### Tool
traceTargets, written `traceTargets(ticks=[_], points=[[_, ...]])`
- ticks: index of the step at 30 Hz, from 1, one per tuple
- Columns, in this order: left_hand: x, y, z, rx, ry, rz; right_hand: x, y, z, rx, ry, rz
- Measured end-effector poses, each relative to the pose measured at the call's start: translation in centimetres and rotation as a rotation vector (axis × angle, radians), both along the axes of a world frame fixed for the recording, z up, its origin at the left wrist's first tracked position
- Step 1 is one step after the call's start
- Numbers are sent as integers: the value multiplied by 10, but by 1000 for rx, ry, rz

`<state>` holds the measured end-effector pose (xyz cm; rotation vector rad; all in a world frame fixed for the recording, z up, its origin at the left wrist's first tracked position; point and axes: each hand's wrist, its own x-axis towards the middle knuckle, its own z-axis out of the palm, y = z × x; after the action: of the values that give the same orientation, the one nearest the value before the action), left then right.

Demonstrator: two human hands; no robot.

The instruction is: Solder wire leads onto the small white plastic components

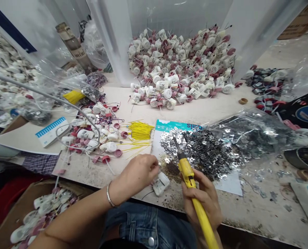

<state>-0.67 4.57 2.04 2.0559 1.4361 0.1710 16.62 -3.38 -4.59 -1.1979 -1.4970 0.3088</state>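
The hands were closed: the right hand gripped a yellow soldering iron slanting up-left, the left hand pinched just above a white plastic housing lying between them.

One left hand, one right hand, one yellow soldering iron

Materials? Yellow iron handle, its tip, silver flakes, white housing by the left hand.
Iron handle: yellow, glossy, probably moulded plastic. Tip: dull grey metal. Silver flakes: shiny stamped metal, sharp glints. White housing: matte, opaque plastic, possibly ceramic; can't tell.
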Motion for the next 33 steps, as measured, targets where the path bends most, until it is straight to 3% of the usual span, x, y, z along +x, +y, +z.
traceTargets(ticks=[3, 7, 10, 12, 15, 18, 20, 25, 29, 31, 33], points=[[12, -11, 0, 10, -332, -26, -12, 10, 6, -3, 20, -29], [16, -10, -8, 44, -684, 128, -16, 8, 10, -41, 65, -22], [2, -5, -9, 206, -626, 193, -15, 4, 5, 5, -132, 83], [-15, -5, -6, 390, -507, 123, -15, 4, 0, 11, -229, 123], [-42, -12, -3, 536, -275, -63, -15, 9, -3, 25, -177, -4], [-54, -25, -7, 479, -146, -238, -14, 15, -2, 3, -89, -192], [-47, -32, -13, 377, -241, -279, -14, 18, -3, -18, -65, -244], [-13, -35, -28, 133, -603, 7, -16, 21, -11, -10, -102, -149], [-19, -32, -33, 255, -562, 84, -17, 19, -12, -32, -60, -178], [-29, -32, -33, 374, -460, 15, -18, 19, -10, -45, -22, -258], [-35, -34, -32, 385, -416, -115, -18, 21, -7, -58, -17, -295]])
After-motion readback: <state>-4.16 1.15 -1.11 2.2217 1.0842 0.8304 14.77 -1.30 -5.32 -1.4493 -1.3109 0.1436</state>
